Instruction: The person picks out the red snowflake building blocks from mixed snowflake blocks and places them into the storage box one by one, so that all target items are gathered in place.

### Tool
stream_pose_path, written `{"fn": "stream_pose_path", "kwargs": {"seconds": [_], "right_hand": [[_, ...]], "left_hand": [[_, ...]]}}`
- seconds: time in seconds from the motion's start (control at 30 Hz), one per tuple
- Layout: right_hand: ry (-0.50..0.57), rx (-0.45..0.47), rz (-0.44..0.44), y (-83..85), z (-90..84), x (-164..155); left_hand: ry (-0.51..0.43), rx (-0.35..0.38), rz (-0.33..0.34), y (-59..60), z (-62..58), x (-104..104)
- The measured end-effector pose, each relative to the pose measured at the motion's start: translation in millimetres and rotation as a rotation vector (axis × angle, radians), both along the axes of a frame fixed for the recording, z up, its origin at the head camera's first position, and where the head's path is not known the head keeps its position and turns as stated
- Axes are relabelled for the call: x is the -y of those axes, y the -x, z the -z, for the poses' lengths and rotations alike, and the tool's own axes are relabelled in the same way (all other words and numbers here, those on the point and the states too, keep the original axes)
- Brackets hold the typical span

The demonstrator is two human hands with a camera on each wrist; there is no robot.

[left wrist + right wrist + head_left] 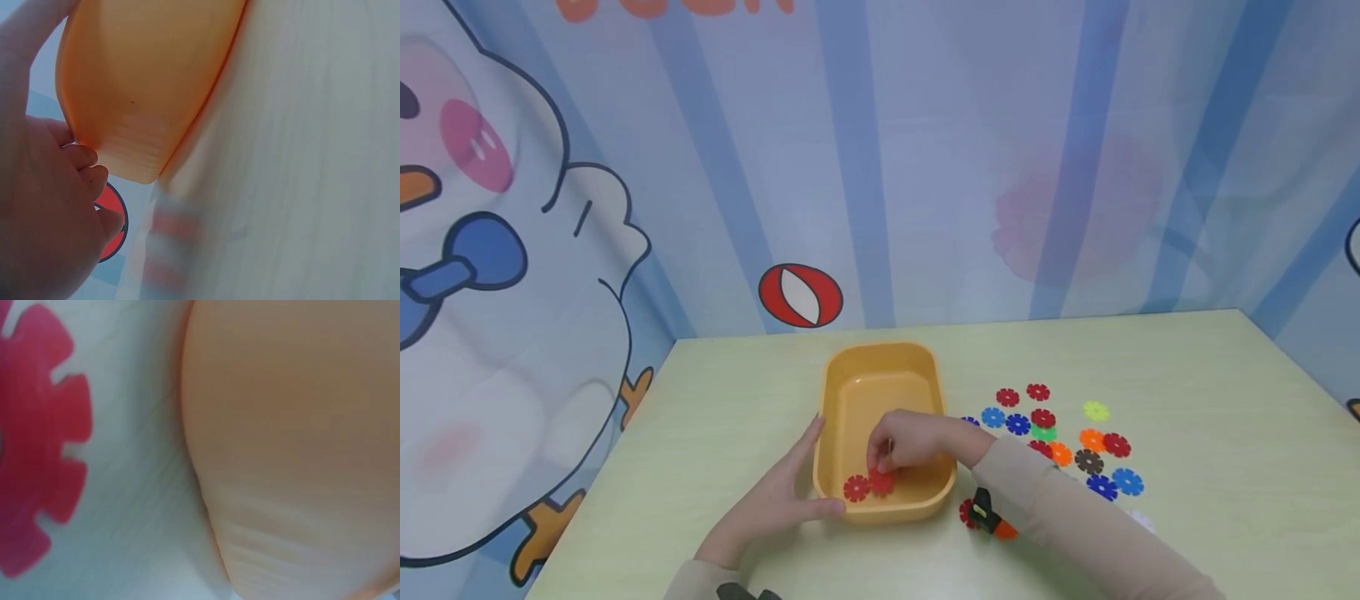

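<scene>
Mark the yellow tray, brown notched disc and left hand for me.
Yellow tray [872,396]: head view, bare inner floor.
Brown notched disc [1088,462]: head view, centre.
Left hand [780,495]: head view, back of hand.

So there's a yellow-orange plastic bin [880,357] sitting on a pale wood-look table [745,375], left hand [778,492] braced round its near left corner, fingers on the side, thumb on the near rim. Right hand [910,439] is down inside, fingertips pinching a red notched disc [882,483], with a second red disc [856,488] right next to it. Off to the right there's a loose scatter of the same kinda discs: reds, blues, oranges, one brown [1089,462], one yellow-green [1096,410], some partly behind the beige sleeve [1037,492]. Backdrop's a striped blue curtain [940,167] with a big cartoon bird [512,333] and a red-and-white ball [801,295] printed on it.
</scene>
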State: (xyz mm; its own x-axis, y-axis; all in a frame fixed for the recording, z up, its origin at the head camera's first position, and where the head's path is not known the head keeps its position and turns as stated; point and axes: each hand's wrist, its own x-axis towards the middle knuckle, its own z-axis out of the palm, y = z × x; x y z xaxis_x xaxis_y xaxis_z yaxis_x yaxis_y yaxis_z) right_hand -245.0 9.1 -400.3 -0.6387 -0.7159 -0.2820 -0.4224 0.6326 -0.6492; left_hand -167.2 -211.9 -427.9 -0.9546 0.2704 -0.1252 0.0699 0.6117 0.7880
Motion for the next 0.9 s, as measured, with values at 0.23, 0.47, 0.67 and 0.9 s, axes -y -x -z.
{"fn": "stream_pose_path", "kwargs": {"seconds": [0.23, 0.47, 0.67, 0.9], "right_hand": [[-0.023, -0.017, -0.014, 1.2, 4.5, 1.7], [-0.047, -0.029, -0.014, 0.9, 4.9, 2.6], [-0.055, -0.035, -0.019, 0.0, 2.1, 2.2], [-0.057, -0.024, 0.001, -0.7, 0.8, 1.4]], "left_hand": [[0.0, -0.001, 0.003, 0.3, 0.9, 1.1], [0.001, -0.004, 0.006, 1.1, 2.1, 1.4], [0.001, 0.002, 0.007, 0.8, 1.5, 0.9], [-0.001, 0.012, 0.003, 0.3, 0.7, 0.5]]}}
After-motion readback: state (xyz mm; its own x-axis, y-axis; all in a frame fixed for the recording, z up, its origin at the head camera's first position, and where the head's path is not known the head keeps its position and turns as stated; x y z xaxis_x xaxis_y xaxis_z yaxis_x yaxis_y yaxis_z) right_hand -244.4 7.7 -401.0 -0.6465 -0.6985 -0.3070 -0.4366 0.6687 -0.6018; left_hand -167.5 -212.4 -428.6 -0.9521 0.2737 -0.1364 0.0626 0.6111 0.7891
